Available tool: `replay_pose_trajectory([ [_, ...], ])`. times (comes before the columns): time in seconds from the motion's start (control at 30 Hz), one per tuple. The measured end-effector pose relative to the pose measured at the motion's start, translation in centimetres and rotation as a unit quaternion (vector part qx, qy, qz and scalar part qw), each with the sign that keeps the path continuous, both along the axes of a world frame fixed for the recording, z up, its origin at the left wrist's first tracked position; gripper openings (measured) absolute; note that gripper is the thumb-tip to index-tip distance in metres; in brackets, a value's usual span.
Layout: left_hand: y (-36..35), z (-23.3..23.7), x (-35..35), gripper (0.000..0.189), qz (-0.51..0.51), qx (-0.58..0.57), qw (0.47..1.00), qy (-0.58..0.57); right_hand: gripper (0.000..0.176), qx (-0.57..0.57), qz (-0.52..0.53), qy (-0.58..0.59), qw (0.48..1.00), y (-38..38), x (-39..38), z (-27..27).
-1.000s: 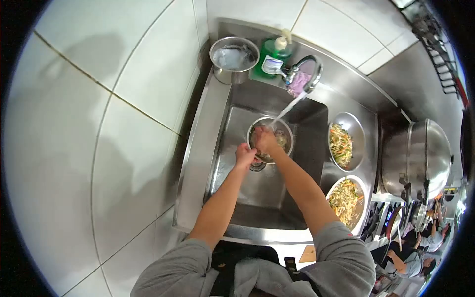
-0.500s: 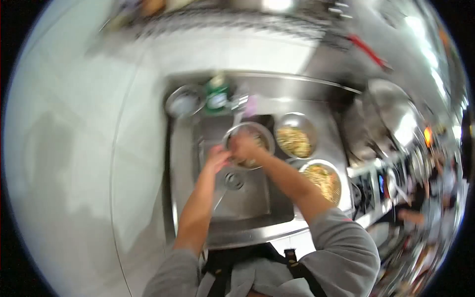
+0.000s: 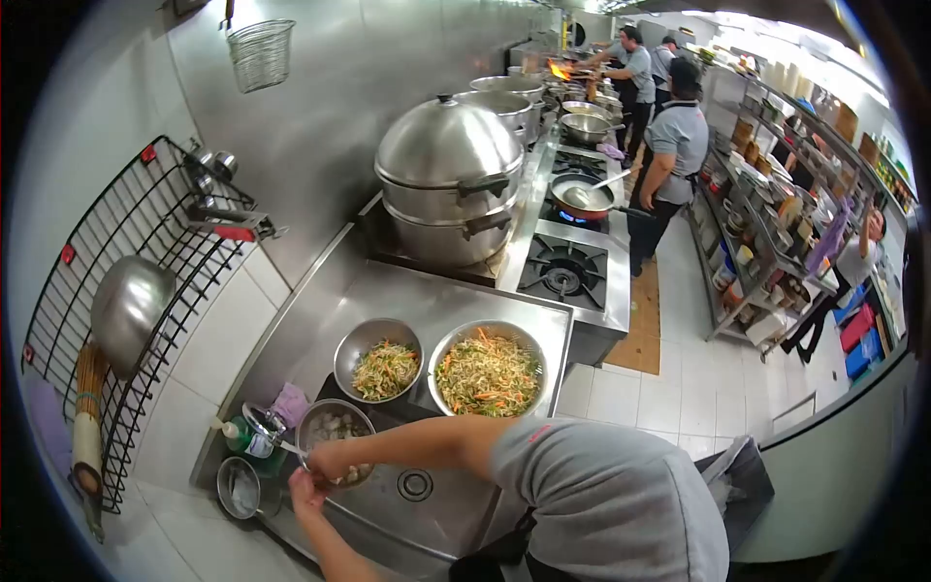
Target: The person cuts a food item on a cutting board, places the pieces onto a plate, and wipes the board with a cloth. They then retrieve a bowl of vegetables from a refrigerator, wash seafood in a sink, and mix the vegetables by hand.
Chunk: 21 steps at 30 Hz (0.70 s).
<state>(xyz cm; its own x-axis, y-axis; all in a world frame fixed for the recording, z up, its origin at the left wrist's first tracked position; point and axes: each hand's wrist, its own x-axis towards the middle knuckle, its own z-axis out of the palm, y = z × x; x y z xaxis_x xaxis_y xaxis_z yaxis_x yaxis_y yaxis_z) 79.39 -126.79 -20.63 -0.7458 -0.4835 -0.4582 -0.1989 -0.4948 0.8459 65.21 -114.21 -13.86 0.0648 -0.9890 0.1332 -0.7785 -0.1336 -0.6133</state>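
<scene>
My right hand (image 3: 335, 460) is over the near edge of a metal bowl (image 3: 303, 433) in the sink (image 3: 436, 509), its fingers curled together. Pale pieces (image 3: 339, 427) lie in the bowl. My left hand (image 3: 306, 488) meets it just outside the rim, below the faucet (image 3: 281, 441), with fingers closed. What they hold is too small to make out. Behind the bowl stand a bowl of sprouts and carrot strips (image 3: 386, 370) and a larger colander of the same mix (image 3: 488, 373).
A green bottle (image 3: 236, 434), a pink cloth (image 3: 290, 404) and a small bowl (image 3: 238, 487) flank the faucet. A wire rack (image 3: 107, 247) hangs on the left wall. Beyond are a large steamer (image 3: 448, 179), stoves (image 3: 565, 275), a flame and several people (image 3: 676, 145).
The view has swung to the right and up, bringing in the stoves, shelves and people. Both hands are still together at the bowl in the sink.
</scene>
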Motion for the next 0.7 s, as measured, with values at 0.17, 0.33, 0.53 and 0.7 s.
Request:
replay_pose_trajectory([
  [0.17,1.1,6.8,-7.7,0.008,-0.170,-0.108,0.970,-0.134,0.030,-0.108,-0.214,-0.091,0.966,3.3,-2.6,0.9],
  [0.33,-3.2,4.8,-13.7,0.010,-0.404,-0.305,0.829,-0.236,0.017,-0.079,-0.250,-0.082,0.962,8.7,-4.6,0.1],
  [0.53,-1.0,4.8,-13.0,0.020,-0.429,-0.610,0.654,-0.130,0.017,0.065,-0.217,0.080,0.971,8.0,-7.5,0.1],
  [0.7,0.4,8.1,-5.2,0.013,-0.201,-0.231,0.916,-0.259,0.044,-0.036,0.026,0.112,0.993,2.1,-4.3,-2.5],
])
